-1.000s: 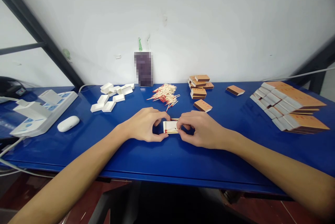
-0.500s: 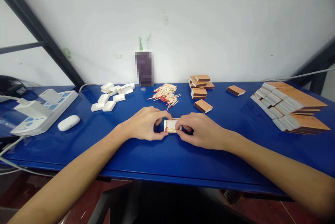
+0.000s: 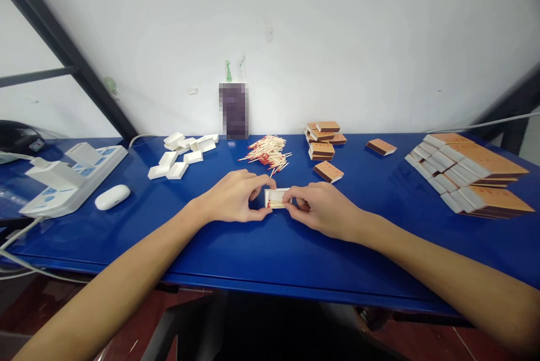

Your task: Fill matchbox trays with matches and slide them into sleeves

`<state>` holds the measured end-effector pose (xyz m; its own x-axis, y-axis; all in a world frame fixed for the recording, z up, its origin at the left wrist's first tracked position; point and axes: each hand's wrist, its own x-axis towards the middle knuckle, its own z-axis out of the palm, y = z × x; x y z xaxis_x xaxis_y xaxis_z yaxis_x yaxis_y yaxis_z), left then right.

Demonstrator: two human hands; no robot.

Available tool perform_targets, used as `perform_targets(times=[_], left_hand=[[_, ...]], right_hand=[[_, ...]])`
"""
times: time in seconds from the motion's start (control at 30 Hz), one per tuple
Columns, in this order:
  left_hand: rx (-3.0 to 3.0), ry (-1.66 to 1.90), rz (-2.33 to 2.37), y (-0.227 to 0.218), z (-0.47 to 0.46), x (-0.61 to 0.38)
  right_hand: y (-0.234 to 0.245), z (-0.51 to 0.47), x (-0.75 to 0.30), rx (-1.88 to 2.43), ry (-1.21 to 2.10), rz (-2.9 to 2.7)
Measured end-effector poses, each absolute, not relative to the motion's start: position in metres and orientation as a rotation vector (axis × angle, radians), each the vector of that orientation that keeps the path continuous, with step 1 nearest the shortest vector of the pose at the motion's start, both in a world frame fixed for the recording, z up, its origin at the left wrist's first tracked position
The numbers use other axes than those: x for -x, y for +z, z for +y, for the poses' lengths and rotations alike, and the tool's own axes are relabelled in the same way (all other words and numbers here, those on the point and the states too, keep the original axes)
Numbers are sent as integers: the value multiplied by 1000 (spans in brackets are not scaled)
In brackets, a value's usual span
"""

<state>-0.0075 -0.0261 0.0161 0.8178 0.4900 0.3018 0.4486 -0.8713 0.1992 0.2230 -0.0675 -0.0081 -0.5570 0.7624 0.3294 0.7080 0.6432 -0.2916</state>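
A white matchbox tray [image 3: 279, 194] is held near the middle of the table by my left hand [image 3: 236, 197], its thumb at the near corner and its index finger at the far corner. A few red-tipped matches [image 3: 275, 203] lie along the tray's near side, heads to the left. My right hand [image 3: 327, 208] has thumb and index finger pinched on the tail ends of these matches at the tray's right end. Just beyond the hands is a loose heap of matches [image 3: 268, 151].
Several empty white trays [image 3: 177, 170] lie at the back left. Orange-brown matchboxes [image 3: 322, 151] are piled behind my right hand, and a larger matchbox stack [image 3: 476, 164] stands at the right. A power strip [image 3: 63, 184] and a white earphone case [image 3: 112, 197] sit on the left.
The tray has shifted slightly away from me and more of its inside shows. My right fingertips stay at the matches inside it. The whole view has moved a little.
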Motion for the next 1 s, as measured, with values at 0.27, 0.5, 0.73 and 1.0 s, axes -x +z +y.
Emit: perform_targets(times=[0.27,0.5,0.73,1.0], left_hand=[[-2876,517,736,16,-27,6],[-2875,512,698,15,-29,4],[-2878,461,684,16,-29,3],[-2878,463,659,16,-30,2]], right_hand=[[-11,-69,-225,1096,66,-2431],[-12,-67,-225,1034,4,-2397],[-11,-68,-224,1007,-38,-2434],[-5,-71,-224,989,27,-2500]])
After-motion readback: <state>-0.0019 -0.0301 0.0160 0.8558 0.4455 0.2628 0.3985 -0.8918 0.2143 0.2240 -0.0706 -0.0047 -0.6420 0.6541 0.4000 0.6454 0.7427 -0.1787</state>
